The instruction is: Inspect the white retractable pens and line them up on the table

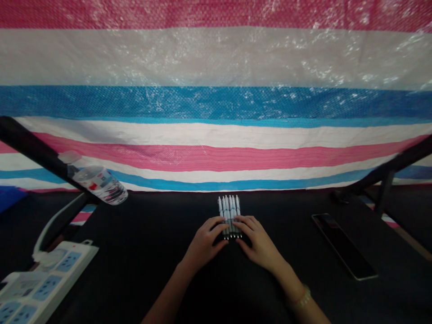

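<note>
The pens are lying side by side at twelve o'clock; the left hand at eight and the right hand at four are touching them, half-open. Uneven finger pressure would be risking pens rolling askew.

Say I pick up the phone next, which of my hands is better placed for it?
Your right, most likely. The right hand is at the side of the pens nearer the phone; the left hand is at the opposite side and would have to reach across.
</note>
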The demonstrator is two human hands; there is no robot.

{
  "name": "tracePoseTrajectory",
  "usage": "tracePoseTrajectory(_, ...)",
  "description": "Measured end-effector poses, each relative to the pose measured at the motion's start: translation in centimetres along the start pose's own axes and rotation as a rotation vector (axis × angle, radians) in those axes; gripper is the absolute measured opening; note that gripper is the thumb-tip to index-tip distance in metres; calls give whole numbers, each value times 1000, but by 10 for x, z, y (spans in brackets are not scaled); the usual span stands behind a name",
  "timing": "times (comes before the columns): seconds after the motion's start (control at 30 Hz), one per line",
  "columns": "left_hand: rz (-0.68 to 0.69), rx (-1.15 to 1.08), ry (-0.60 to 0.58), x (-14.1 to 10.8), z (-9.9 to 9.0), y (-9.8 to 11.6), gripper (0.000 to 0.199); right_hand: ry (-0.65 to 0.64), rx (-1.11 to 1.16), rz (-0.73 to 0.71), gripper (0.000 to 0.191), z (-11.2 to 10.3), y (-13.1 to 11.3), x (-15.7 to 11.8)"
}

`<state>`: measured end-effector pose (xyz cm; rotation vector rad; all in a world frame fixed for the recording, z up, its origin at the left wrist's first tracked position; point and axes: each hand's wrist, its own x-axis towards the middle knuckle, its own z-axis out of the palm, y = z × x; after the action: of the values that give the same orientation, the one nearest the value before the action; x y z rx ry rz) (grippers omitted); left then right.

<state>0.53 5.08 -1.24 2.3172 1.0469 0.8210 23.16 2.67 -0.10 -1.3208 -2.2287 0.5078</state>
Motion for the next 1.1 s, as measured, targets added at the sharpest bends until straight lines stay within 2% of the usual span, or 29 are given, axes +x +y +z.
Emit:
tracePoseTrajectory(0.37,-19,-61,33,-1,0,-1,44,58,25,4,50,1,4,2)
tracePoseTrajectory(0.6,-27,-83,33,-2,1,1,41,33,-70,8,56,5,-1,2)
tracePoseTrajectory(1.1,-16,-59,45,-1,2,4,38,48,16,34,36,7,1,3)
